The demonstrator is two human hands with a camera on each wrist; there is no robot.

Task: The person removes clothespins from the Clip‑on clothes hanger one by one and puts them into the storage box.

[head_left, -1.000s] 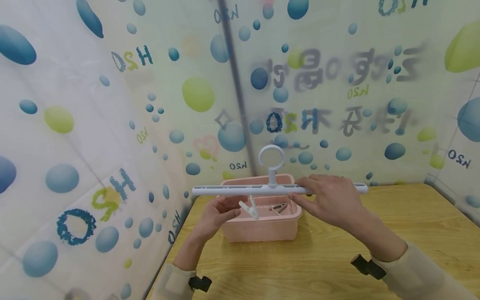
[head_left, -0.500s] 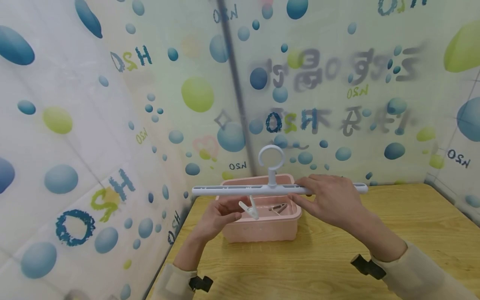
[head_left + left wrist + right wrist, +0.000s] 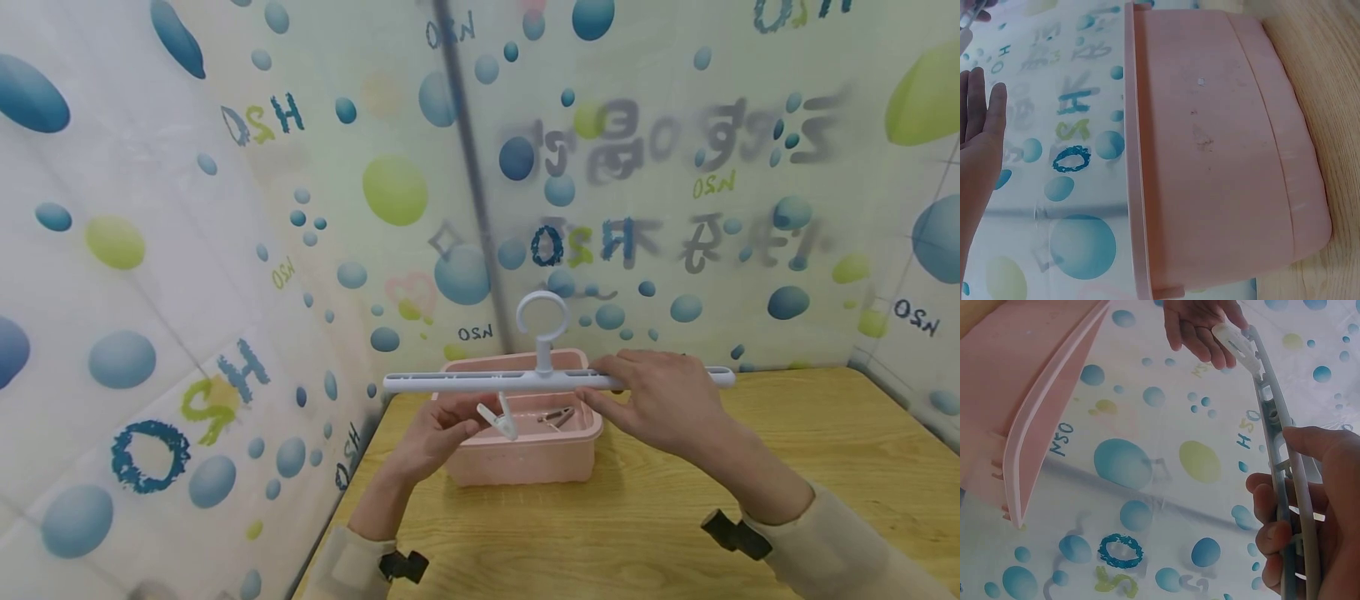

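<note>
A pale plastic hanger (image 3: 517,382) with a straight slotted bar and a ring-shaped hook is held level above a pink basket (image 3: 525,462). My right hand (image 3: 667,402) grips the right half of the bar; in the right wrist view its fingers curl round the rails. From the left half hangs a white clip (image 3: 501,422), its two legs spread in a V. Beside that clip is my left hand (image 3: 442,429), palm turned up and fingers loosely extended. The left wrist view shows its fingers (image 3: 996,109) straight.
Inside the basket lie a few small brown and white clips (image 3: 557,416). The basket stands on a wooden table (image 3: 600,533) close to a bubble-patterned curtain (image 3: 420,250), which continues along the left and right sides.
Almost nothing differs. My left hand shifts very slightly beside the clip, while the hanger and my right hand keep their place.
</note>
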